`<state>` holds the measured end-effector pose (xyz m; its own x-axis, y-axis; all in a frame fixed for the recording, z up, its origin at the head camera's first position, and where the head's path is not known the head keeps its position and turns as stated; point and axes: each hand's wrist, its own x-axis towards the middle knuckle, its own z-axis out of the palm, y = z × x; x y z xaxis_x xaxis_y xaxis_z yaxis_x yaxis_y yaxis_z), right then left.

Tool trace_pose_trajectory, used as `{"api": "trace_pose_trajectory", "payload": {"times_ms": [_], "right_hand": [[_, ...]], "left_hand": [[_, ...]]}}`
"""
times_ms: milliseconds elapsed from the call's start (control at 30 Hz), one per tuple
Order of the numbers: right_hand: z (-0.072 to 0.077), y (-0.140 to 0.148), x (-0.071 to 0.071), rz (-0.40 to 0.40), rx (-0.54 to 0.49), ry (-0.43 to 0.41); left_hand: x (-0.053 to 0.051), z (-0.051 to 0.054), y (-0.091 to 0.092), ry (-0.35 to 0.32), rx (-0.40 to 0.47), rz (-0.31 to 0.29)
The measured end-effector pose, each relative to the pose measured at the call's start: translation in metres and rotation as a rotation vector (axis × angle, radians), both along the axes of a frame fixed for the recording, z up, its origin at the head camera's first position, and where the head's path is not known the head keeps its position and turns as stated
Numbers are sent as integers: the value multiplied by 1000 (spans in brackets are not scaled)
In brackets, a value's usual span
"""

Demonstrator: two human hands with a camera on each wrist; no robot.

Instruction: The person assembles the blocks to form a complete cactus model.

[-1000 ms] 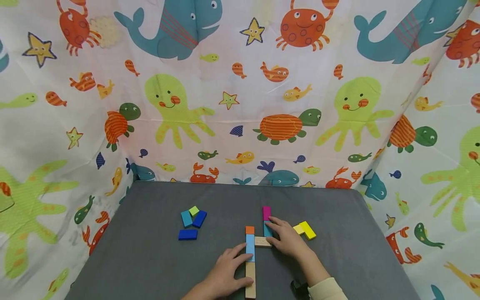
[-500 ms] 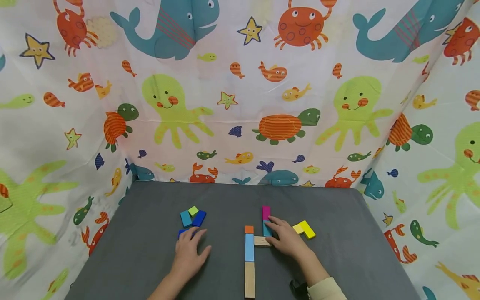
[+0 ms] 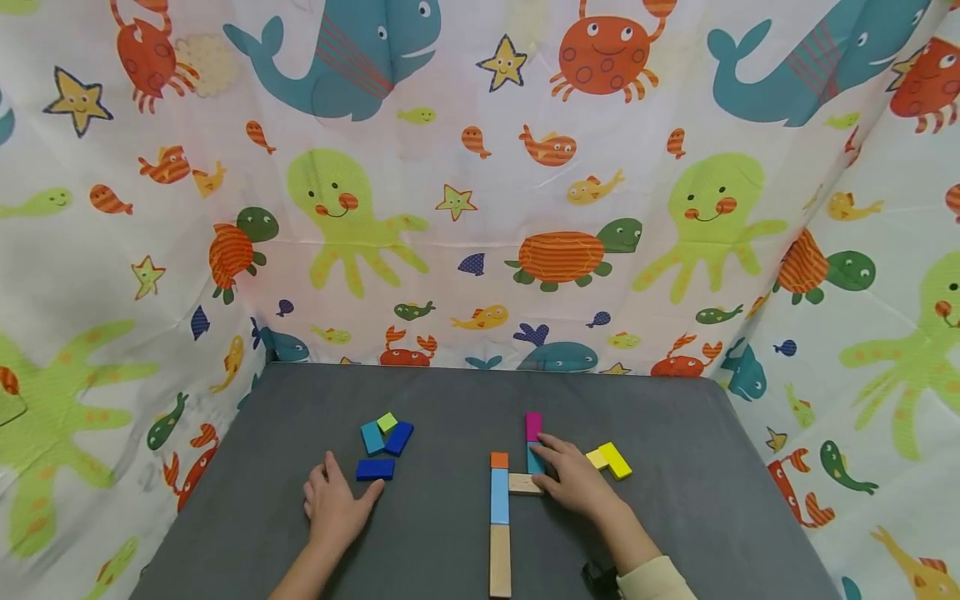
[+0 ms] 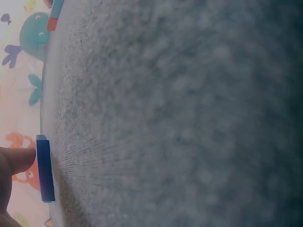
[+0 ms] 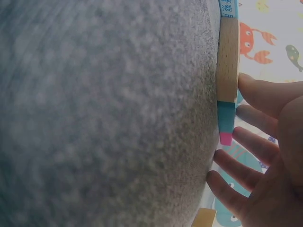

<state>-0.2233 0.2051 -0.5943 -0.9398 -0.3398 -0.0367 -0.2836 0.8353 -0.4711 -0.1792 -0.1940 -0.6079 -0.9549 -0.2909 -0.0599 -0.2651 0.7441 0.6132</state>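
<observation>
My left hand (image 3: 335,507) is spread low over the table, its thumb close to the near end of a dark blue block (image 3: 375,469). In the left wrist view the thumb (image 4: 19,159) appears against that block; I cannot tell if they touch. My right hand (image 3: 576,473) rests its fingers on a teal block (image 3: 535,458) and the end of a short wooden block (image 3: 525,484). A magenta block (image 3: 533,427) stands beyond the teal one. Left of these runs a line of an orange block (image 3: 499,460), a light blue block (image 3: 499,496) and a longer wooden block (image 3: 499,560).
Behind the dark blue block lie a teal block (image 3: 372,437), a lime green block (image 3: 387,422) and another blue block (image 3: 400,438). Yellow blocks (image 3: 616,461) lie right of my right hand. The grey table (image 3: 435,400) backs onto a patterned curtain (image 3: 465,275).
My left hand has let go of the light blue and wooden line, passed over the dark blue block, then drawn back left of it. The right hand has stayed in place.
</observation>
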Motion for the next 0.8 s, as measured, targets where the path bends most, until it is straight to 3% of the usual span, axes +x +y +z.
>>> {"api": "trace_pose_trajectory", "payload": {"times_ms": [300,567,800], "right_hand": [[-3,-1,-1,-10,4,3],[-6,-1,-1,3,-2,33],[-7,0,1,-6,9,37]], "left_hand": [[-6,-3,-1,-29,-1,-5],[-11,-10,2,-2,-19,15],[-13,-8,11,-5,-27,19]]}}
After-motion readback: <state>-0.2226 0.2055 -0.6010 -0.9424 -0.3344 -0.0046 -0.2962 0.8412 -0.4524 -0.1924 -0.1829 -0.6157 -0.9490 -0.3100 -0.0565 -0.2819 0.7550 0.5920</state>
